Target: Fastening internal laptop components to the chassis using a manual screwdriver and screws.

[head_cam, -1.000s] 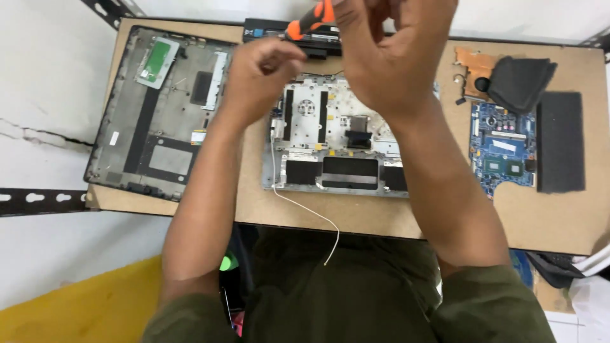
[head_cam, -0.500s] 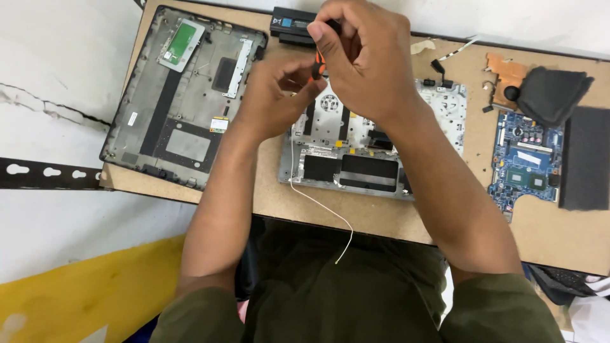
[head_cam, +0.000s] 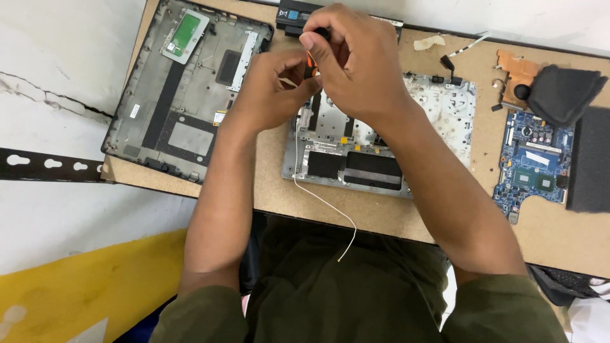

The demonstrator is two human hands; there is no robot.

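Observation:
Both hands meet above the upper left part of a silver laptop chassis [head_cam: 356, 162] lying on the brown workbench [head_cam: 406, 216]. My right hand [head_cam: 356, 63] is closed around an orange-and-black screwdriver [head_cam: 311, 62], of which only a small part shows. My left hand [head_cam: 273, 86] pinches at the tool's tip, fingers curled; whatever it holds is hidden. A thin white wire [head_cam: 321, 200] trails from the chassis over the bench's front edge.
A dark laptop bottom cover [head_cam: 184, 95] lies at the left. A black battery [head_cam: 295, 11] sits at the back edge. At the right are a blue motherboard [head_cam: 530, 162], a copper heatsink [head_cam: 516, 70], a dark cloth [head_cam: 562, 92] and a black slab [head_cam: 591, 159].
Both hands have come down from over the battery toward the chassis and closed together. The screwdriver, plainly seen a second ago, is mostly covered by my right hand.

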